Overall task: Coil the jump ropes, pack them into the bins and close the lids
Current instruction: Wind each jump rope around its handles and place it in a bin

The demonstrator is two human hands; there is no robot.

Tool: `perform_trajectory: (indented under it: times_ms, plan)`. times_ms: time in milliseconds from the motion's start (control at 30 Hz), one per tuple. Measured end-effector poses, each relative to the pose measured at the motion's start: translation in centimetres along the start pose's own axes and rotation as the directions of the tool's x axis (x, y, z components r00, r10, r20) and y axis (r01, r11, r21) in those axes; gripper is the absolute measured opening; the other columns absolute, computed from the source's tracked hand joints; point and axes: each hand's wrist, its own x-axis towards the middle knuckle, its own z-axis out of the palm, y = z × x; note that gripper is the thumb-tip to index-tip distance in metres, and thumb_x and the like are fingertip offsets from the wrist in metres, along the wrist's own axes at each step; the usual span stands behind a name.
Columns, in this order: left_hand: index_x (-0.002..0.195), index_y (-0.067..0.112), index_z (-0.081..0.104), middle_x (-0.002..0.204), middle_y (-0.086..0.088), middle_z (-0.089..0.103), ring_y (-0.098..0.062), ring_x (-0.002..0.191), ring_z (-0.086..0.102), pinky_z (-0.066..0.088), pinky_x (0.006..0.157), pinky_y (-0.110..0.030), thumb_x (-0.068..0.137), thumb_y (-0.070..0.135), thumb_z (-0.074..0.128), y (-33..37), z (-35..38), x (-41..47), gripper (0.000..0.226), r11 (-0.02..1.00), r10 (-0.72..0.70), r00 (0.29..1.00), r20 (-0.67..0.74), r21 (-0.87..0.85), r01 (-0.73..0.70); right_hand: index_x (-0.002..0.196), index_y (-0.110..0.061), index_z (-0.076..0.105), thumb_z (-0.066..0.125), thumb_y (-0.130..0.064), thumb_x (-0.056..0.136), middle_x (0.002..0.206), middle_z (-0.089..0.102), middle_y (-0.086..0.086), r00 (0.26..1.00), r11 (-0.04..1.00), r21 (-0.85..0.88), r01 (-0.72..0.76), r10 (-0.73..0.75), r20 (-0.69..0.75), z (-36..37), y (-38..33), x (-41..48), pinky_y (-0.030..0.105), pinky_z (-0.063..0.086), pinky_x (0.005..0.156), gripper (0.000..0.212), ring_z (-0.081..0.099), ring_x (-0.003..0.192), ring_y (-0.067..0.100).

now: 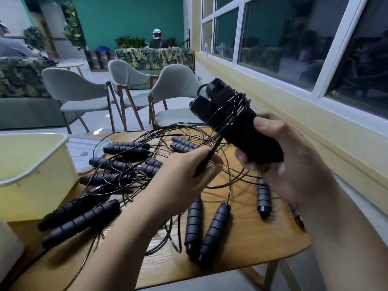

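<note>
My right hand (279,156) grips a pair of black jump-rope handles (228,114) held together, tilted up to the left, with thin black cable wound around them several times. My left hand (184,175) pinches the loose cable (206,159) just below the handles. On the wooden table (252,244) lie several more black ribbed handles (201,225) with tangled cables (168,135). A pale yellow bin (33,175) stands open at the left, and a white lid (84,152) lies flat behind it.
Three grey chairs (176,95) stand past the table's far edge. A yellow wall and window sill (315,114) run along the right. A white object (8,248) sits at the near left corner. A person sits far back by a sofa.
</note>
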Motion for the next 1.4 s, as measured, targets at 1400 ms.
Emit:
perform_trajectory:
  times_ms: [1400]
  plan:
    - [0.125,-0.007,0.066,0.122,-0.026,0.072,-0.032,0.106,0.073,0.061,0.095,-0.044,0.105,0.012,0.056,-4.3,-2.9,0.5,0.030,0.925,-0.109,0.991,-0.075,-0.372,0.073,0.113,0.002,0.066,0.084,-0.048,0.086,0.093,0.059,0.025,0.848,0.970,-0.130,-0.207,0.244,0.471,-0.5,-0.3,-0.8,0.032,0.044,0.053,0.059,0.060,0.068,0.032]
